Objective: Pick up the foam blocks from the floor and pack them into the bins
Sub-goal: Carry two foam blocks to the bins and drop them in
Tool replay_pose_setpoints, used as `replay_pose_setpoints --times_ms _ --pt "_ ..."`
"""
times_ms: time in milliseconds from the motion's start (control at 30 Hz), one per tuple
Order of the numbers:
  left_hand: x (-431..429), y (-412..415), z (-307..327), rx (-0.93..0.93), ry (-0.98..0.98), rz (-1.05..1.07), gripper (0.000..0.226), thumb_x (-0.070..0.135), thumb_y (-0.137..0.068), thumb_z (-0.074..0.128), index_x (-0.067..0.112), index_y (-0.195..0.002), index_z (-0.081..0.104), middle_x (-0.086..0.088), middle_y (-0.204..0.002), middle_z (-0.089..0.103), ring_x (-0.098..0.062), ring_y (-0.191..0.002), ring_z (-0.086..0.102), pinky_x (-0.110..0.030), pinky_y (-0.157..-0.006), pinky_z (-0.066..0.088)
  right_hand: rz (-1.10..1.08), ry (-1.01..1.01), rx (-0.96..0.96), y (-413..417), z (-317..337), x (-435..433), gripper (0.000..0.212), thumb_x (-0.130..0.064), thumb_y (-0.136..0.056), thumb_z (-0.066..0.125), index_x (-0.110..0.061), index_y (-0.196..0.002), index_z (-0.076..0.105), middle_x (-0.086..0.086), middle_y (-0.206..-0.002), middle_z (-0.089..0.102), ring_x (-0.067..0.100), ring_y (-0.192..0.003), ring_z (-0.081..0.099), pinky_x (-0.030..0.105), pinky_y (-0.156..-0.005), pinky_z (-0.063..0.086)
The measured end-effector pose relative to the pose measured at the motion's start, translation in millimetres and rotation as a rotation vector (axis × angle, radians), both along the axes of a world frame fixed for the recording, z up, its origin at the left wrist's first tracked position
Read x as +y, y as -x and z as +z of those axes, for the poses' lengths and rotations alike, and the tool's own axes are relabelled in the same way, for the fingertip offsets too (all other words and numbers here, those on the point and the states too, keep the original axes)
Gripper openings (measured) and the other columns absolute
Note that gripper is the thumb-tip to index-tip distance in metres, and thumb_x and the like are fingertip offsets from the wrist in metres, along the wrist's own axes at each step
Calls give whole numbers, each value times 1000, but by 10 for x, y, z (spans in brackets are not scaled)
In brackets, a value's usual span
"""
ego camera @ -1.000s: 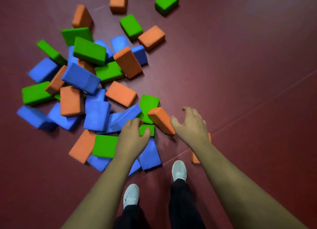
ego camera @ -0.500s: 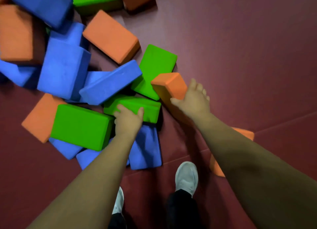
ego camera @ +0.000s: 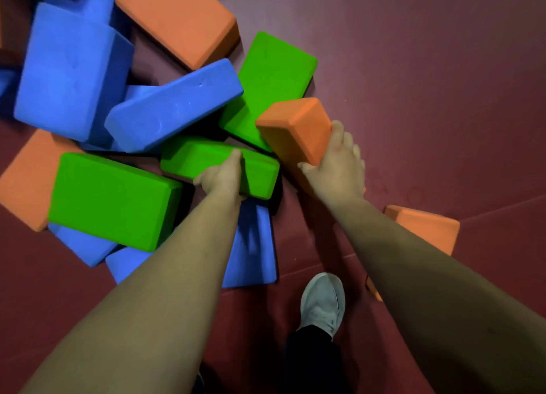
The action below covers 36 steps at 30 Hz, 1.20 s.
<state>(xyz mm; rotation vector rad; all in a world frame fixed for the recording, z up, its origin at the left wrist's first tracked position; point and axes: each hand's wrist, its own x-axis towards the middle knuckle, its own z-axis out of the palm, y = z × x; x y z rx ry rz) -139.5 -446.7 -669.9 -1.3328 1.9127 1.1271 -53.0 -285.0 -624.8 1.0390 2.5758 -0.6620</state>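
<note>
Early going here, I'm guessing: I'm only just getting hold of two foam blocks, and the pile on the dark red floor (ego camera: 428, 83) is looking pretty full. My left hand (ego camera: 221, 176) is clamping onto the small green block (ego camera: 189, 160) at the near edge of the heap. That block is sitting partly over a flat blue block (ego camera: 254, 246) and butting up against a tilted blue block (ego camera: 174, 107). My right hand (ego camera: 339, 163) is wrapping across the tilted orange block (ego camera: 292, 127), thumb on one side and fingers on the other, and it's leaning over a green block behind it (ego camera: 274, 68). I can't really tell if either one is coming clear of the pile yet. Plenty is waiting: a big green block (ego camera: 112, 198) just left of my left arm, more blue and orange ones further out, plus an orange block (ego camera: 425, 228) peeking out from behind my right forearm. As for bins, none are showing in this view, so I'm not able to say what's in them or how full they're getting. I'm figuring the whole carry-and-drop part is ahead for this pair.
</note>
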Motion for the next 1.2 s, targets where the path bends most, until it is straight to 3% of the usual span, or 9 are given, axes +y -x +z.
replay_pose_setpoints --times_ms 167,333,500,667,833,933,1000,1100,1200 --pt "-104 -47 623 -13 9 -30 125 55 -29 77 12 -132 20 -8 -112 48 -30 -104 58 -52 -90 53 -81 -10 47 -146 622 -131 93 -46 -74 78 -14 -148 31 10 -133 50 36 -122 47 50 -96 39" --pt "-282 -119 1995 102 26 -321 92 39 -71 82 -2 -133 27 -14 -120 58 -27 -109 60 -37 -92 49 -168 -27 119 -271 1978 -284 92 -46 -70 81 -13 -143 37 11 -128 55 38 -118 50 49 -94 41" --pt "-452 -55 3969 300 -28 -595 63 32 -77 77 3 -118 39 -11 -107 59 -30 -105 61 -33 -80 43 -260 -71 219 -297 3730 -603 93 -46 -66 82 -11 -141 39 12 -125 57 39 -115 53 50 -93 44" --pt "-778 -29 5936 540 -68 -755 64 27 -75 78 9 -124 41 -13 -115 64 -27 -107 63 -31 -82 43 -358 -103 384 -371 5544 -1084 94 -44 -66 84 -9 -142 40 13 -129 56 38 -119 51 49 -96 42" --pt "-1193 -124 7532 720 -92 -751 69 25 -72 80 9 -127 42 -16 -123 61 -32 -111 60 -39 -90 47 -432 -150 605 -516 7044 -1480 93 -38 -65 87 -4 -140 43 17 -130 57 40 -119 52 48 -99 41" --pt "-1449 -253 8218 805 -119 -720 72 25 -74 79 9 -132 39 -15 -125 61 -30 -112 60 -35 -90 46 -397 -153 674 -612 7644 -1602 93 -38 -67 87 -4 -140 42 18 -134 55 40 -123 50 48 -102 40" --pt "-1621 -344 8554 859 -120 -692 78 35 -71 78 12 -135 39 -13 -124 61 -28 -111 61 -32 -90 45 -351 -156 699 -657 7901 -1653 93 -38 -66 86 -5 -141 41 18 -134 54 39 -124 50 48 -103 39" --pt "-1860 -478 8849 948 -83 -613 93 58 -55 64 17 -134 38 -13 -121 64 -30 -108 62 -43 -94 49 -282 -135 726 -679 8130 -1685 92 -39 -66 85 -6 -140 42 18 -132 55 39 -121 51 48 -101 40" --pt "-2079 -655 8986 963 -6 -553 94 62 -50 61 22 -132 37 -11 -120 64 -30 -107 63 -45 -92 50 -172 -90 741 -681 8233 -1688 91 -39 -67 85 -7 -140 42 17 -132 56 39 -121 50 47 -101 40"
